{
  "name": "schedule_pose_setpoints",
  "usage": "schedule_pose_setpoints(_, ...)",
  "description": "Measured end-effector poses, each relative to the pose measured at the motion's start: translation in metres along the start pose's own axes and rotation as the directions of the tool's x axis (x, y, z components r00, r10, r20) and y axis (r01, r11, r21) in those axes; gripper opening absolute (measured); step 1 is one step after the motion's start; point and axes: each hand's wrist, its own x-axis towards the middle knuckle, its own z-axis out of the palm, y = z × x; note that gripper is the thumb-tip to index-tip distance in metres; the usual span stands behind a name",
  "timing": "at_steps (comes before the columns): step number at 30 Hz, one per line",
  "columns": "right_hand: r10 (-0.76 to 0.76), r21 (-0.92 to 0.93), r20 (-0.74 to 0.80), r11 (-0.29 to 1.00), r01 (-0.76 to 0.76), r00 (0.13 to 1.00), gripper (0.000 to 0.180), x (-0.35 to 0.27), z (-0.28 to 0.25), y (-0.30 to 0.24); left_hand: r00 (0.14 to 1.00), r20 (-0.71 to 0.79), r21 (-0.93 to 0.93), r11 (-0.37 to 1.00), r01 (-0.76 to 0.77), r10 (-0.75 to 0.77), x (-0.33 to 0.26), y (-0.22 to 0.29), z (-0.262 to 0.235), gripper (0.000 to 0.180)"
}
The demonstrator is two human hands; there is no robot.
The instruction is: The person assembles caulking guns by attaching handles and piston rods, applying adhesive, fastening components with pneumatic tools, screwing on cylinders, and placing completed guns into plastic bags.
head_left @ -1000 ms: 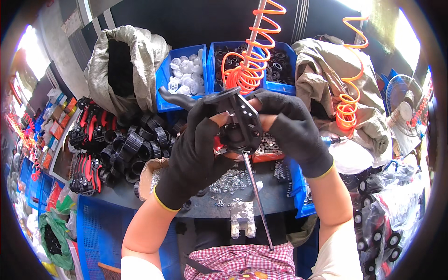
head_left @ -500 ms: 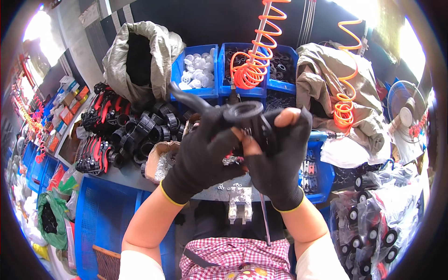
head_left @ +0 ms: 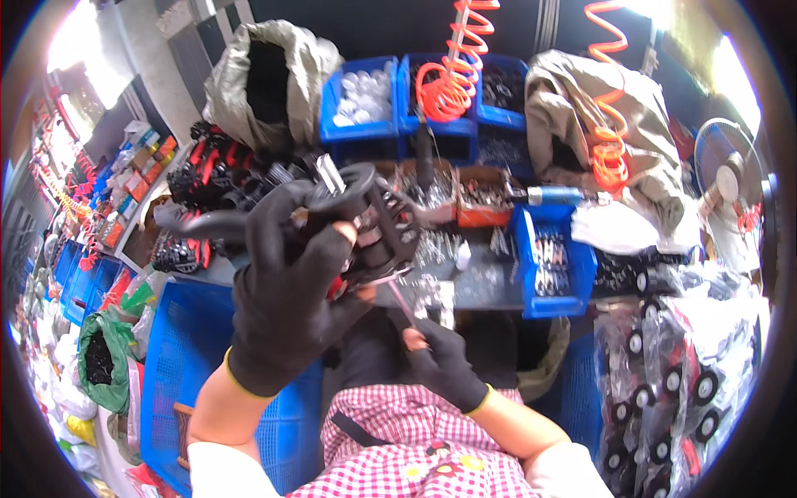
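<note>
A black plastic assembly with a round ring at its top is gripped in my gloved left hand, raised over the bench left of centre. A long dark curved lever sticks out to the left past the hand. Below and to the right, my gloved right hand is closed on a thin straight rod, its bare fingertips pinching it. The rod's upper end meets the underside of the assembly; blur hides how they join. A metal fixture stands at the bench edge beyond the right hand.
Blue bins of white caps and dark parts line the back. Orange coiled air hoses hang down. A blue bin of metal parts sits right, near a blue air tool. Bagged wheeled parts lie far right; a blue crate stands left.
My left hand has moved left and down with the assembly, turning it. The right hand has left the assembly and dropped to hold the thin rod below. The view has shifted slightly.
</note>
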Motion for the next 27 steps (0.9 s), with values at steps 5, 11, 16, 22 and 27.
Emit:
schedule_pose_setpoints(5,0.263,-0.498,0.187,0.856,-0.139,0.947,0.015,-0.155,0.006,0.229,0.875,0.445,-0.339,0.868,0.364,-0.193,-0.082,0.082,0.045,0.039)
schedule_pose_setpoints(11,0.509,-0.813,-0.047,0.480,-0.329,0.860,0.026,-0.109,0.036,0.205,0.815,0.510,-0.036,0.953,-0.300,0.275,-0.166,0.104,0.141,0.029)
schedule_pose_setpoints(16,0.604,-0.608,0.583,0.768,-0.202,0.544,0.032,-0.018,-0.061,0.143,0.709,0.621,-0.092,0.930,-0.357,0.333,-0.204,0.101,0.193,0.006)
schedule_pose_setpoints(22,0.273,-0.571,0.056,0.798,-0.194,0.960,0.009,0.125,-0.126,0.108,0.757,0.496,-0.185,0.904,-0.386,0.425,-0.213,0.082,0.197,0.010)
schedule_pose_setpoints(27,0.297,-0.975,-0.127,0.136,-0.173,0.946,0.007,0.168,-0.130,0.194,0.540,0.655,-0.398,0.849,-0.348,0.528,-0.190,0.057,0.177,0.016)
